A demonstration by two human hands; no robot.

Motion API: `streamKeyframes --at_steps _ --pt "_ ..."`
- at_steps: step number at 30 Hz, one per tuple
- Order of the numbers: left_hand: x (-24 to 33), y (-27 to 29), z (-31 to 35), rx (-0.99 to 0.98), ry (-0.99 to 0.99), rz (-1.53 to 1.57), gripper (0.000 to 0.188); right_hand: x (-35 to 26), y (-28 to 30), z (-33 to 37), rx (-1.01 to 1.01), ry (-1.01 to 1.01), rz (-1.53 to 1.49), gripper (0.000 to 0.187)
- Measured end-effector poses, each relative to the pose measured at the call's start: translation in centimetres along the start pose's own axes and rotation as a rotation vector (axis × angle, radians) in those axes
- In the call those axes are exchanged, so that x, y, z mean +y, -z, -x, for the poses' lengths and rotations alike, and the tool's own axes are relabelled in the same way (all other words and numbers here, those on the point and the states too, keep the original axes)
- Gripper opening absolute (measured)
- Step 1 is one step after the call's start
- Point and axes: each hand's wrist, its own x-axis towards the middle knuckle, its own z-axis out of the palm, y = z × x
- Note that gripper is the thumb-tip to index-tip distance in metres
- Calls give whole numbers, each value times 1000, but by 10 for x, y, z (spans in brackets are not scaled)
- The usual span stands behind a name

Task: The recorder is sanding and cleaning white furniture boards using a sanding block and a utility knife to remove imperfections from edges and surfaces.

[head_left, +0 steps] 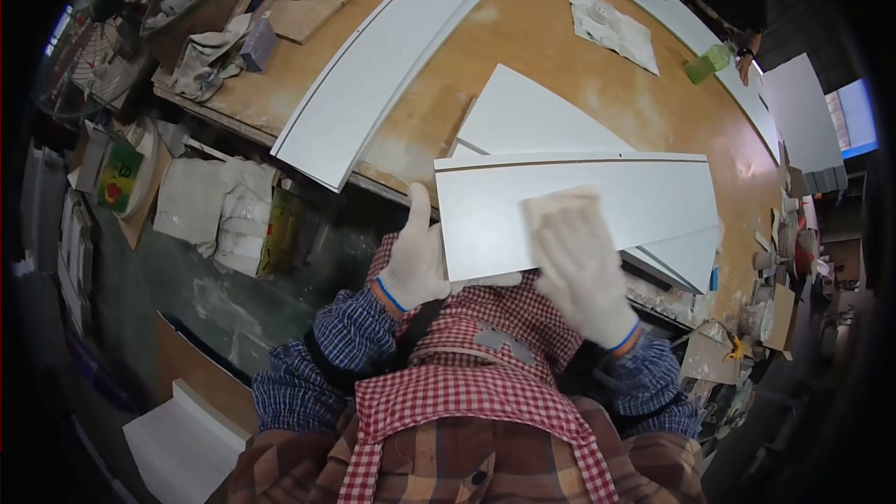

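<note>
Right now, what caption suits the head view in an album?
Gloved left hand supports a grooved white board; gloved right hand holds a beige pad against it.

Across centre: broad brown workbench (pixel 532 23), marked on top with pale smears, worn and whitened along the near edge. At left: dark green floor (pixel 224 305), stained pale in patches; caged fan (pixel 105 77) above. At far right: bright bluish-white rectangle (pixel 855 117), possibly window, against dim surroundings.

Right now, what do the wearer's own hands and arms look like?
Left hand and right hand: matching off-white fabric gloves, blue trim at the cuffs. Forearms: loose blue-and-white checked sleeves. No cables visible on either.
</note>
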Motion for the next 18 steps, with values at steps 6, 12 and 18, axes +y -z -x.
streamKeyframes --at_steps 6,12,18 --pt "3 0 9 313 -73 -402 113 -60 -32 -45 147 403 -287 75" --pt "1 9 7 113 25 38 122 3 10 3 -33 281 -171 70" --pt "2 2 1 171 33 310 119 -13 9 -6 -38 232 -224 74"
